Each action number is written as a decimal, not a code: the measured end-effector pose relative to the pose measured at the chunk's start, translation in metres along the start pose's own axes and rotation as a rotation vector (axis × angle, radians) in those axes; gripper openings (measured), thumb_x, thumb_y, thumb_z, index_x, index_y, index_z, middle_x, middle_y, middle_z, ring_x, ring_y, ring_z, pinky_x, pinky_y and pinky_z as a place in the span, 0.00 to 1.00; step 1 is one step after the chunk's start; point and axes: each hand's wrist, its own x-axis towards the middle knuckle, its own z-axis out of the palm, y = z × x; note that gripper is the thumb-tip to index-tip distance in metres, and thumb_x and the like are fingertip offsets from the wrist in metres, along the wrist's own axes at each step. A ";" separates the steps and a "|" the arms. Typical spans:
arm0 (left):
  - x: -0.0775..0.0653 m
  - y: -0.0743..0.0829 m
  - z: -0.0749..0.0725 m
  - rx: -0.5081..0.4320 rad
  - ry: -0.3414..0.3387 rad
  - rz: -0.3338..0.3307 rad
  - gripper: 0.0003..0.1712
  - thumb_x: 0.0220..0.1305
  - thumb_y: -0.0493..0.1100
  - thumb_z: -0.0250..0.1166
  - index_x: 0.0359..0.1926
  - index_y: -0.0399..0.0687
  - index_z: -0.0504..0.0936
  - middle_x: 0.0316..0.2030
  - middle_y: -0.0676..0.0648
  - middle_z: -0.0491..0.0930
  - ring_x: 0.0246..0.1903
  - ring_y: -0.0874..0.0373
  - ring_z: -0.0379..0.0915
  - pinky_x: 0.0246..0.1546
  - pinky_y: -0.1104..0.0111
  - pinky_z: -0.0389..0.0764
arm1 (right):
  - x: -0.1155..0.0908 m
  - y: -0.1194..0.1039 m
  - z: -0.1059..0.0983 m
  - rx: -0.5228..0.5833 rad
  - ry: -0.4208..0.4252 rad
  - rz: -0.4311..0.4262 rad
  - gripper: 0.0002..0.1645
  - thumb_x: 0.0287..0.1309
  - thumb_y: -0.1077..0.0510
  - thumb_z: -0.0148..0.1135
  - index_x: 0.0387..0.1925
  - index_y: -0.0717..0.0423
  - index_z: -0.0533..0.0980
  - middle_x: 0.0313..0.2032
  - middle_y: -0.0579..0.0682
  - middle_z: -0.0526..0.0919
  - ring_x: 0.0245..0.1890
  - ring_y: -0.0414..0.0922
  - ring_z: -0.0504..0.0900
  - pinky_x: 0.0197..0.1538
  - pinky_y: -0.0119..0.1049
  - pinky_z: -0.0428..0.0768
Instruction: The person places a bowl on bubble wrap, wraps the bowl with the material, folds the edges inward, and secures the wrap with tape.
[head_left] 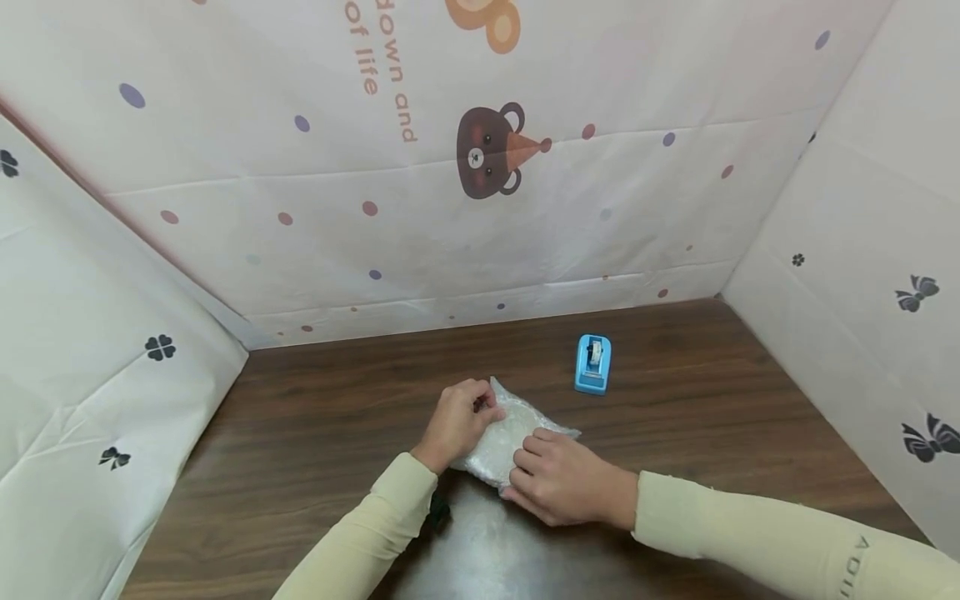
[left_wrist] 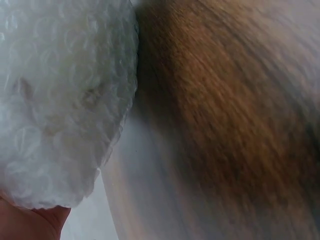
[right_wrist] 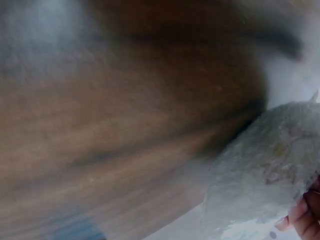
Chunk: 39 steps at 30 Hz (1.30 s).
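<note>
A bubble-wrap packet is held between my two hands over the front middle of the table; something pale and roundish shows faintly through it. My left hand pinches its upper left edge with thumb and fingers. At the lower right side, my right hand grips the wrap with curled fingers. The bubbled face of the packet fills the upper left of the left wrist view, with part of a hand beneath it. Fingertips show at the packet's edge in the right wrist view.
A blue tape dispenser stands on the brown wood-grain table, beyond the packet and to its right. Beside the left sleeve lies a small dark object, partly hidden. Patterned white sheets wall the table at back and sides.
</note>
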 end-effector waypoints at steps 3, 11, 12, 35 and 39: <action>-0.001 0.000 -0.001 -0.001 -0.002 -0.006 0.13 0.61 0.42 0.77 0.27 0.53 0.79 0.27 0.54 0.78 0.28 0.65 0.69 0.30 0.75 0.73 | -0.003 -0.002 0.001 -0.007 -0.016 0.072 0.18 0.73 0.46 0.58 0.26 0.45 0.80 0.27 0.40 0.82 0.31 0.41 0.78 0.40 0.37 0.75; -0.001 0.000 0.000 0.009 0.006 -0.013 0.13 0.61 0.42 0.77 0.27 0.53 0.79 0.27 0.54 0.78 0.27 0.65 0.69 0.30 0.74 0.72 | -0.008 -0.007 -0.003 0.025 0.043 0.040 0.24 0.81 0.56 0.39 0.42 0.49 0.83 0.43 0.43 0.86 0.42 0.41 0.80 0.46 0.35 0.77; -0.001 0.000 0.000 0.011 0.008 -0.011 0.13 0.61 0.42 0.77 0.27 0.53 0.79 0.27 0.54 0.77 0.27 0.65 0.68 0.30 0.74 0.72 | -0.009 -0.008 -0.003 0.005 0.052 0.006 0.24 0.80 0.57 0.39 0.42 0.50 0.84 0.42 0.44 0.87 0.41 0.41 0.81 0.46 0.35 0.79; -0.028 0.021 -0.012 0.433 0.056 0.322 0.04 0.61 0.41 0.77 0.32 0.47 0.90 0.30 0.52 0.82 0.30 0.59 0.78 0.32 0.71 0.81 | -0.017 -0.005 -0.002 -0.053 -0.056 -0.003 0.09 0.70 0.53 0.63 0.35 0.51 0.85 0.32 0.43 0.91 0.32 0.40 0.82 0.46 0.36 0.77; -0.049 0.028 -0.030 0.495 -0.079 0.447 0.10 0.69 0.46 0.71 0.41 0.45 0.91 0.43 0.48 0.90 0.46 0.54 0.85 0.50 0.66 0.86 | -0.018 -0.005 -0.003 -0.039 -0.068 0.006 0.09 0.70 0.53 0.63 0.36 0.50 0.85 0.33 0.42 0.91 0.32 0.39 0.82 0.46 0.35 0.77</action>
